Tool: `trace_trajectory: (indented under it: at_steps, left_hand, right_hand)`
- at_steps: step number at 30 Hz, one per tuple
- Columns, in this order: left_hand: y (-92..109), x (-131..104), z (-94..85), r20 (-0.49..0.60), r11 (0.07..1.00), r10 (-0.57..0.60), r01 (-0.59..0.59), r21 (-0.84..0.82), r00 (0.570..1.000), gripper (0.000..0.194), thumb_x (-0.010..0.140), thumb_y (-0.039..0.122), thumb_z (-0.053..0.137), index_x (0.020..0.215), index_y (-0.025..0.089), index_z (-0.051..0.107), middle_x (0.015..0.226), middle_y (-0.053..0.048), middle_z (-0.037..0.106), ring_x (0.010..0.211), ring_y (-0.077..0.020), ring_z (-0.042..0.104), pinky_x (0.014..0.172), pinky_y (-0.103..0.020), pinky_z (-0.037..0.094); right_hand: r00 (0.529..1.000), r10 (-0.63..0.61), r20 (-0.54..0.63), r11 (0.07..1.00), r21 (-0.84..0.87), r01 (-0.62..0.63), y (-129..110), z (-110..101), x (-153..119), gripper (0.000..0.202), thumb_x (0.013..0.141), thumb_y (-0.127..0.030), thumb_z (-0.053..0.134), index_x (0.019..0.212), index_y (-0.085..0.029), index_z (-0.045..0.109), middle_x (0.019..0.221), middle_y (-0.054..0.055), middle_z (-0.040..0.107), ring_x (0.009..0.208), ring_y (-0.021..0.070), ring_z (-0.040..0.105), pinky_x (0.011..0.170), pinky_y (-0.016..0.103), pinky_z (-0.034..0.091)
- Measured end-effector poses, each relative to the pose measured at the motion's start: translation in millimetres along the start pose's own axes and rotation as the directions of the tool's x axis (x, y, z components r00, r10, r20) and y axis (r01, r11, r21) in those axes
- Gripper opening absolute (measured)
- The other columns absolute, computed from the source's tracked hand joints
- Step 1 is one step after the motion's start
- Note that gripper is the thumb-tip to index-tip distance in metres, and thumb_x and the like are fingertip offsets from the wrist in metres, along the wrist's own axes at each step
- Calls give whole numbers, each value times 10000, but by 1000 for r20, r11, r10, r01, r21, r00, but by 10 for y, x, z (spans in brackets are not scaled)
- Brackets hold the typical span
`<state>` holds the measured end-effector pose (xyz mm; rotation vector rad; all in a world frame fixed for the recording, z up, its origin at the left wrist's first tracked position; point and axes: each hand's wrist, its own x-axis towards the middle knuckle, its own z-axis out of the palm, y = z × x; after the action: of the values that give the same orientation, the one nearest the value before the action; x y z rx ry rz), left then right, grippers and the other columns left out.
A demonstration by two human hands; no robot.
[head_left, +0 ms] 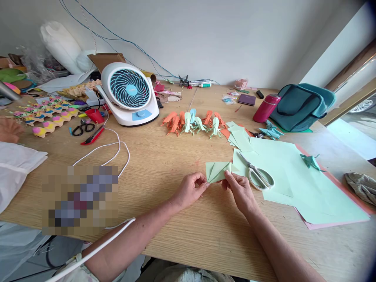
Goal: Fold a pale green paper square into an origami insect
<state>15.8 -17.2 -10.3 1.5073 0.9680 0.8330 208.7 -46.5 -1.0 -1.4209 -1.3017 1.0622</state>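
Observation:
A pale green sheet of folded paper is held just above the table between my two hands, its creases fanning out from one side. My left hand pinches its lower left corner. On the right edge, my right hand grips it with the thumb on top; the other fingers are partly hidden beneath. White-handled scissors lie just right of my right hand, on large light green sheets. Smaller cut green pieces are stacked behind the scissors.
Orange, green and blue folded paper figures stand mid-table. A white fan is behind left, its white cord looping forward. At right are a pink bottle, teal bag and teal paper figure. Black scissors lie left.

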Motion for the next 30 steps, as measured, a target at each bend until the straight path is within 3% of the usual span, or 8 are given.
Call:
trace_trajectory:
  at_steps: [6, 12, 18, 24, 27, 30]
  left_hand:
    - [-31, -6, 6, -13, 998, -15, 14, -58, 1000, 298, 817, 432, 658, 751, 164, 546, 708, 20, 500, 593, -96, 494, 459, -195, 514]
    - [11, -22, 29, 1, 994, -41, 41, -103, 999, 311, 811, 433, 669, 736, 167, 528, 677, 31, 491, 552, -87, 485, 456, -201, 499]
    - [18, -43, 53, 56, 990, -47, 54, -127, 997, 298, 819, 415, 662, 741, 171, 510, 670, 30, 517, 538, -83, 490, 471, -199, 471]
    - [28, -48, 5, 173, 998, -16, 25, -52, 985, 119, 842, 262, 573, 878, 160, 621, 804, -23, 607, 687, -122, 568, 551, -201, 502]
    - [37, -5, -37, 60, 999, 32, -30, -36, 998, 121, 807, 182, 551, 910, 168, 613, 923, -52, 622, 787, -140, 583, 545, -178, 502]
    - [47, 47, -75, -107, 990, 139, -137, 28, 984, 244, 820, 178, 586, 1064, 185, 572, 1020, -65, 623, 809, -131, 585, 546, -159, 479]
  right_hand:
    - [999, -4, 45, 992, 128, -2, 75, 20, 8, 556, 938, -639, 453, 669, -186, 631, 662, 33, 584, 667, 166, 500, 668, 295, 402]
    - [999, -34, 23, 979, 203, 28, 64, 40, 0, 579, 937, -666, 421, 649, -195, 596, 703, 55, 616, 698, 181, 536, 694, 306, 441]
    - [996, -39, 78, 997, 67, 34, -40, 128, -23, 508, 794, -636, 671, 597, -170, 632, 599, 27, 595, 620, 160, 526, 615, 280, 430]
    - [990, -69, 119, 993, 105, 57, -101, 38, 4, 489, 794, -636, 669, 630, -176, 669, 624, 41, 654, 619, 172, 570, 663, 301, 483]
    - [982, -44, 181, 996, 81, 30, -97, -68, 30, 483, 803, -618, 673, 612, -175, 663, 629, 46, 659, 617, 164, 564, 644, 290, 466]
    - [940, -12, 342, 996, 88, -19, -97, -120, 42, 464, 785, -605, 701, 632, -169, 655, 611, 29, 635, 577, 141, 520, 571, 268, 429]
